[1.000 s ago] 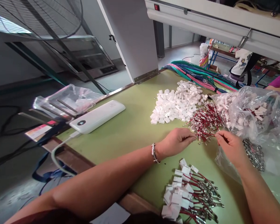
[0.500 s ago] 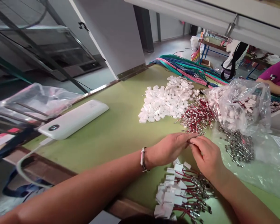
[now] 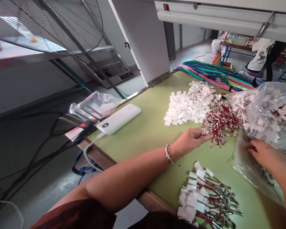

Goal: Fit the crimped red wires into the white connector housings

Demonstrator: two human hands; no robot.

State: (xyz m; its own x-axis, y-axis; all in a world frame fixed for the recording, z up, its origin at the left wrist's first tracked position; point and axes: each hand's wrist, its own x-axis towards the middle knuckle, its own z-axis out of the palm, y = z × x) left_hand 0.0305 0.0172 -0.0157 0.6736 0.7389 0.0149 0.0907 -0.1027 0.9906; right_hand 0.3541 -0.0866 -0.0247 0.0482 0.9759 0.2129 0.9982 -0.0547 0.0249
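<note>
My left hand point(image 3: 192, 140) is pinched closed at the left edge of a pile of short red wires point(image 3: 221, 122) with silver terminals, and a wire's silver end shows at its fingertips. To the right, my right hand point(image 3: 268, 156) reaches over dark metal terminals point(image 3: 268, 176) lying on a clear plastic bag. Its fingers are curled down and closed; what is between them is hidden. In front of me lie finished-looking rows of red wires with white connector housings point(image 3: 192, 202) on one end and metal parts on the other. Loose white housings point(image 3: 189, 103) are heaped beyond my left hand.
A clear bag of white and red parts point(image 3: 264, 111) stands at the right. Bundled green, pink and blue cables point(image 3: 209, 73) lie along the far edge. A white power bank point(image 3: 120, 119) with a cable sits at the left edge, near a fan point(image 3: 62, 28).
My hands were together by the red wires and have parted. The right moved right to the dark terminals; the left stays near the red wire pile. The view has swung left.
</note>
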